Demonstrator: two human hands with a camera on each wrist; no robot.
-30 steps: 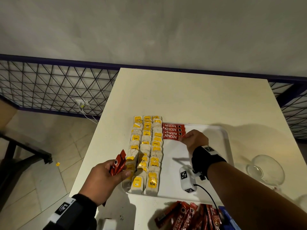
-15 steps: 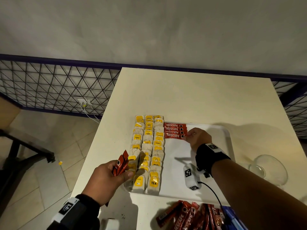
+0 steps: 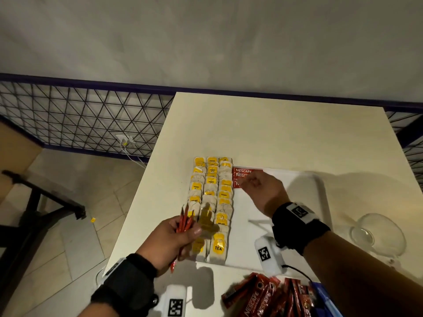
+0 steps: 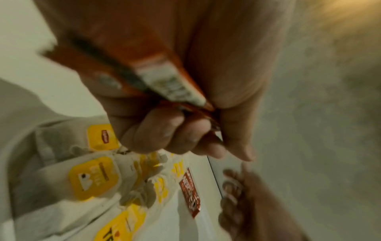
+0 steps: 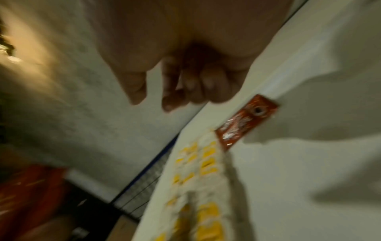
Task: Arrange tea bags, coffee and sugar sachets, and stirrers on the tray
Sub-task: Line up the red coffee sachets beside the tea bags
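Head view: sachets going onto tray [image 3: 317, 193].
Left hand [image 3: 169, 239] grips a bundle of sachets [image 3: 184, 221]; right hand [image 3: 263, 191], empty with fingers loosely curled, hovers over the laid row [image 3: 242, 173].

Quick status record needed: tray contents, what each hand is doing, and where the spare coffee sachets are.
tray: white, on the table
tea bags: three columns along the tray's left side
placed coffee sachets: red, stacked at the tray's far end, beside the tea bags
left hand: grips a bunch of red sachets
right hand: over the placed sachets, fingers loosely curled, holding nothing
spare coffee sachets: pile on the table, near side of the tray
glass bowl: right of the tray
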